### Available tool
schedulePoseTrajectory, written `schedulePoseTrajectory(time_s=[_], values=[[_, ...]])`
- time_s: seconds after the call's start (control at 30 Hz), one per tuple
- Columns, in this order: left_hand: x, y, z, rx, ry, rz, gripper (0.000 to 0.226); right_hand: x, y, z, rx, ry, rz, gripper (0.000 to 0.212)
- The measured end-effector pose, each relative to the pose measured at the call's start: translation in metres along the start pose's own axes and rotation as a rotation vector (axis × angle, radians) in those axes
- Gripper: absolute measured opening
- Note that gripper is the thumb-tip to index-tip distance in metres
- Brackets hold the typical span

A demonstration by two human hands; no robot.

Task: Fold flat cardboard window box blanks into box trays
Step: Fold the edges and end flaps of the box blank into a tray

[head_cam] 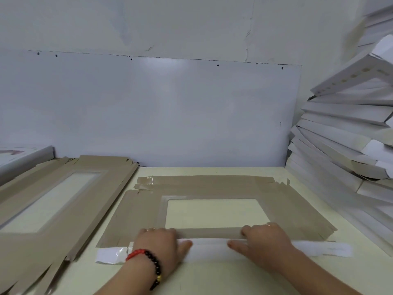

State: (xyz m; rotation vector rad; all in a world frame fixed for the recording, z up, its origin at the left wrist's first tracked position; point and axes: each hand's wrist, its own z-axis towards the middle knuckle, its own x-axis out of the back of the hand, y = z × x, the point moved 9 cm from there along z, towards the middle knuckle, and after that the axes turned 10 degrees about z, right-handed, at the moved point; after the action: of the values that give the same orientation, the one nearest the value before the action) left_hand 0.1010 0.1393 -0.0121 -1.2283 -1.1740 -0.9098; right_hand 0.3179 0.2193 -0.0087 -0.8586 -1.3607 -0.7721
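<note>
A flat brown cardboard window box blank (287, 209) lies on the pale table, its rectangular window opening in the middle. Its near flap (212, 250) is folded over, showing its white side along the front edge. My left hand (161, 245), with a red and dark bead bracelet on the wrist, grips the left part of that fold, fingers curled over the brown strip and thumb on the white side. My right hand (265, 243) grips the fold in the same way further right.
A stack of flat brown blanks (63, 199) lies at the left, overhanging the table's near edge. Folded white box trays (344, 133) are piled high at the right. A white wall panel stands behind the pale table (212, 279).
</note>
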Motion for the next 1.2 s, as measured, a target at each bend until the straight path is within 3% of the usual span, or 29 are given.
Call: schedulePoseTrajectory(time_s=[0.1,0.17,0.3,0.4,0.6,0.9,1.2], values=[[0.003,0.039,0.012,-0.04,0.047,0.008,0.054,-0.003,-0.042,0.01,0.05,0.098,-0.025,0.075],[0.004,0.056,0.02,-0.061,0.064,0.032,0.047,0.001,-0.064,0.012,0.057,0.167,-0.015,0.064],[-0.007,0.056,0.029,-0.028,0.078,0.014,0.062,0.013,-0.079,0.009,0.094,0.301,-0.007,0.052],[-0.021,0.056,0.025,-0.073,0.086,-0.01,0.064,0.0,-0.085,0.001,0.239,0.253,-0.009,0.054],[-0.045,0.007,0.017,-0.042,0.039,0.005,0.063,-0.032,-0.012,0.004,0.154,-0.004,0.011,0.067],[-0.065,-0.083,0.0,0.04,0.042,-0.052,0.057,-0.038,0.134,-0.029,-0.155,-0.014,0.044,0.054],[-0.053,-0.122,-0.004,0.133,0.182,-0.156,0.048,-0.01,0.156,-0.049,-0.288,0.325,0.116,0.031]])
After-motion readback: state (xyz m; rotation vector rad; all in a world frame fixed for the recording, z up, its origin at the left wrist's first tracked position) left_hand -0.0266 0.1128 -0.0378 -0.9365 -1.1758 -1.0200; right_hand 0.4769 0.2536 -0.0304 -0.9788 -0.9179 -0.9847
